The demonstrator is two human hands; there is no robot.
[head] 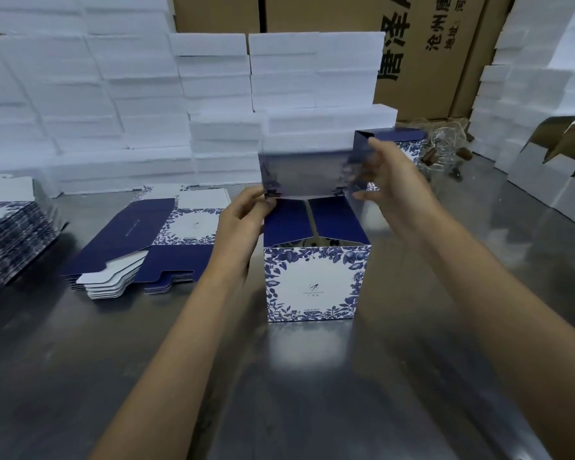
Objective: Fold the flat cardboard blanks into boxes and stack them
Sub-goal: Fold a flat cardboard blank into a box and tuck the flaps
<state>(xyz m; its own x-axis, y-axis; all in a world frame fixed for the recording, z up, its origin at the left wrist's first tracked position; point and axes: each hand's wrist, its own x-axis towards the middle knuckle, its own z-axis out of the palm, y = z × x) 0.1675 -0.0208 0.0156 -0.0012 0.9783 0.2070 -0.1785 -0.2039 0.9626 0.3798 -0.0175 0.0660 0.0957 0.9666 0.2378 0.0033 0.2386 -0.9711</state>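
a blue-and-white floral box (314,282) stands upright on the metal surface (312,393), two inner flaps folded in. left hand (246,210) pinches the blurred lid flap (304,175) at its left corner — right hand (384,175) grips its right edge. flat blanks (140,240) lie stacked to the left.

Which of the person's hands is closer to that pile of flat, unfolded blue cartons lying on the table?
Left. The left hand is at the box's left edge, just right of the flat cartons; the right hand is beyond the box, farther off.

Upright box (314,283) on steel table (279,393) — both hands' grip on blurred lid flap (304,175)
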